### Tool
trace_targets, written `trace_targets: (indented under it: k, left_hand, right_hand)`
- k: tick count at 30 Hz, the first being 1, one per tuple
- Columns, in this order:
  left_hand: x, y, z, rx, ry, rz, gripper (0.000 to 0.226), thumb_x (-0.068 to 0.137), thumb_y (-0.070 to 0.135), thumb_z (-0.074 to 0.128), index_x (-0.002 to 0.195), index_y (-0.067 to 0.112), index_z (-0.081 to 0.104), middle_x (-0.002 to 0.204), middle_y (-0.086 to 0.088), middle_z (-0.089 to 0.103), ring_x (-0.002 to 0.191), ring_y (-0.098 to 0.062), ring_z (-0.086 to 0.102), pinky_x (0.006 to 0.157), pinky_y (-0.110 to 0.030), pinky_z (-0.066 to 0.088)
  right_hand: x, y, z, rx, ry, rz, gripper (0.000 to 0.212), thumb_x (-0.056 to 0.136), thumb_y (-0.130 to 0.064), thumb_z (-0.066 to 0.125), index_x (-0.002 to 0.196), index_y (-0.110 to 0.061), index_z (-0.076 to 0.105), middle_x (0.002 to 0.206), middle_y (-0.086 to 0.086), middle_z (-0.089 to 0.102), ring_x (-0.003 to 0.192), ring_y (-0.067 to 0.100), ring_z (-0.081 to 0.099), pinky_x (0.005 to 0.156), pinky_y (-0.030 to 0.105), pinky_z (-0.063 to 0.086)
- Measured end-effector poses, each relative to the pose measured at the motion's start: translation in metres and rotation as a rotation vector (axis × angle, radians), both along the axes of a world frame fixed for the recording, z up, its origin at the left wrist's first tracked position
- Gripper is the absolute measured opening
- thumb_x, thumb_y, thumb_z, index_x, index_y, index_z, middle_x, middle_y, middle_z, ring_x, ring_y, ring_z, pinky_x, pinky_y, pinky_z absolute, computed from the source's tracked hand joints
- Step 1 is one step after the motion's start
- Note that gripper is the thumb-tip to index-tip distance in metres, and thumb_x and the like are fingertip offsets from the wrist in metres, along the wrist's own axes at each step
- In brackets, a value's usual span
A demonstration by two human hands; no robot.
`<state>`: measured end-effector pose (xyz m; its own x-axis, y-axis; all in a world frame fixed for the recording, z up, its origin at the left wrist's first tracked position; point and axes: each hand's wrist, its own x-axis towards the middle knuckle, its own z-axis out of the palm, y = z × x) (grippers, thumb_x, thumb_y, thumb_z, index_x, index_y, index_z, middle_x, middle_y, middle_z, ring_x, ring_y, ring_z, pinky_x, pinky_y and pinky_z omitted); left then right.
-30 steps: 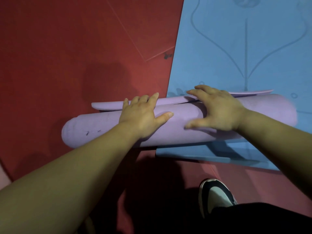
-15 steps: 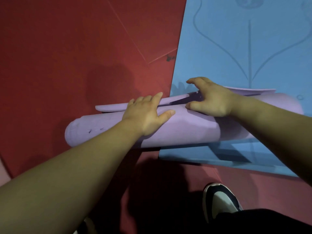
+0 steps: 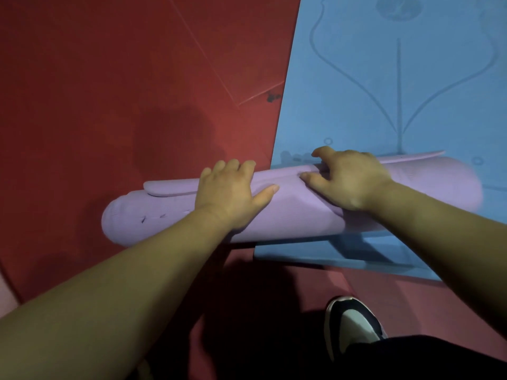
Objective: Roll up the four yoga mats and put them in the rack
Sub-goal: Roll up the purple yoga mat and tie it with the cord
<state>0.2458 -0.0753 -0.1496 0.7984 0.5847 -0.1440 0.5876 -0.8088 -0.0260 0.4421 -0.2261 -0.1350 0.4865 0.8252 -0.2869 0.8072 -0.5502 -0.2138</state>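
1. The red floor spreads under and left of the purple mat.
2. The blue mat lies flat beneath the purple mat's right half and beyond it. It carries printed lines but no words.
3. The purple mat is nearly rolled, its loose end lying on top. I judge it light, soft and springy, so I should grasp it mid-roll, over that end.
4. My left hand presses flat left of its middle, fingers relaxed.
5. My right hand hooks its fingers over the loose end, thumb on the nearer side.
6. My shoe stands on the mat's nearer side.
7. I can read no brand.
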Motion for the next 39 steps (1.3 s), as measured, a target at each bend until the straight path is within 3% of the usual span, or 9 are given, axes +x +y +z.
trace_targets:
  k: [7, 12, 18, 21, 25, 29, 32, 37, 39]
  left_hand:
    - [-0.013, -0.01, -0.008, 0.026, -0.148, -0.081, 0.077, 0.086, 0.08, 0.03, 0.129, 0.026, 0.066, 0.103, -0.009, 0.059, 0.089, -0.034, 0.054, 0.076, -0.043, 0.04]
    - [-0.013, -0.012, -0.008, -0.101, -0.192, -0.155, 0.075, 0.089, 0.072, 0.038, 0.121, 0.011, 0.069, 0.123, -0.01, 0.064, 0.102, -0.037, 0.063, 0.085, -0.046, 0.051]
    - [-0.015, -0.038, 0.007, -0.101, -0.022, -0.041, 0.072, 0.088, 0.072, 0.019, 0.146, 0.039, 0.043, 0.125, -0.004, 0.052, 0.11, -0.034, 0.051, 0.094, -0.046, 0.038]
    - [0.005, -0.062, 0.014, -0.17, 0.045, 0.046, 0.072, 0.089, 0.077, 0.019, 0.14, 0.031, 0.041, 0.133, -0.005, 0.045, 0.123, -0.035, 0.043, 0.11, -0.06, 0.027]
    - [0.037, -0.098, 0.015, -0.225, 0.004, -0.087, 0.08, 0.087, 0.08, 0.025, 0.146, 0.028, 0.033, 0.15, -0.002, 0.04, 0.138, -0.037, 0.035, 0.117, -0.066, 0.015]
    - [0.068, -0.114, 0.019, -0.27, 0.094, -0.218, 0.088, 0.083, 0.084, 0.041, 0.156, 0.046, 0.01, 0.155, -0.006, 0.028, 0.14, -0.037, 0.03, 0.115, -0.059, 0.021]
    - [0.086, -0.119, 0.02, -0.259, 0.067, -0.237, 0.091, 0.076, 0.085, 0.051, 0.15, 0.041, 0.02, 0.137, -0.006, 0.038, 0.128, -0.032, 0.042, 0.105, -0.05, 0.033]
    - [0.104, -0.124, 0.019, -0.289, 0.217, -0.249, 0.11, 0.07, 0.092, 0.049, 0.153, 0.052, -0.011, 0.165, -0.01, 0.017, 0.144, -0.037, 0.03, 0.113, -0.058, 0.025]
    - [0.107, -0.124, 0.023, -0.298, 0.227, -0.242, 0.118, 0.065, 0.092, 0.055, 0.154, 0.051, -0.012, 0.163, -0.011, 0.023, 0.141, -0.037, 0.034, 0.112, -0.058, 0.028]
  right_hand:
    - [-0.012, -0.019, -0.009, 0.207, -0.079, -0.038, 0.067, 0.086, -0.073, 0.04, 0.129, -0.024, 0.058, 0.095, 0.003, 0.073, 0.102, 0.03, 0.062, 0.089, 0.044, 0.05]
    - [-0.016, -0.027, -0.01, 0.272, -0.114, -0.108, 0.059, 0.089, -0.064, 0.037, 0.116, -0.022, 0.067, 0.091, 0.003, 0.073, 0.098, 0.033, 0.062, 0.09, 0.044, 0.044]
    - [-0.005, -0.065, -0.008, 0.08, -0.209, -0.418, 0.055, 0.092, -0.069, 0.033, 0.115, -0.034, 0.07, 0.128, 0.002, 0.064, 0.127, 0.032, 0.048, 0.11, 0.062, 0.027]
    - [-0.009, -0.074, -0.012, 0.142, -0.194, -0.416, 0.056, 0.091, -0.067, 0.034, 0.117, -0.036, 0.071, 0.137, 0.006, 0.061, 0.131, 0.032, 0.048, 0.111, 0.057, 0.028]
    - [0.008, -0.088, -0.007, 0.124, -0.194, -0.534, 0.059, 0.089, -0.072, 0.039, 0.125, -0.035, 0.068, 0.149, 0.014, 0.05, 0.136, 0.039, 0.042, 0.115, 0.058, 0.024]
    - [0.033, -0.121, 0.0, 0.032, -0.028, -0.852, 0.074, 0.083, -0.084, 0.043, 0.144, -0.042, 0.048, 0.16, 0.017, 0.028, 0.143, 0.045, 0.028, 0.117, 0.062, 0.019]
    - [0.044, -0.135, 0.004, 0.147, 0.138, -0.89, 0.084, 0.081, -0.082, 0.052, 0.149, -0.034, 0.043, 0.145, 0.02, 0.049, 0.131, 0.042, 0.048, 0.108, 0.05, 0.04]
    - [0.064, -0.14, 0.011, 0.263, 0.297, -0.91, 0.083, 0.08, -0.066, 0.071, 0.149, -0.025, 0.049, 0.148, 0.002, 0.055, 0.137, 0.027, 0.049, 0.112, 0.038, 0.038]
    - [0.066, -0.142, 0.015, 0.35, 0.355, -0.946, 0.08, 0.079, -0.058, 0.076, 0.147, -0.023, 0.052, 0.148, 0.0, 0.056, 0.136, 0.022, 0.051, 0.113, 0.035, 0.038]
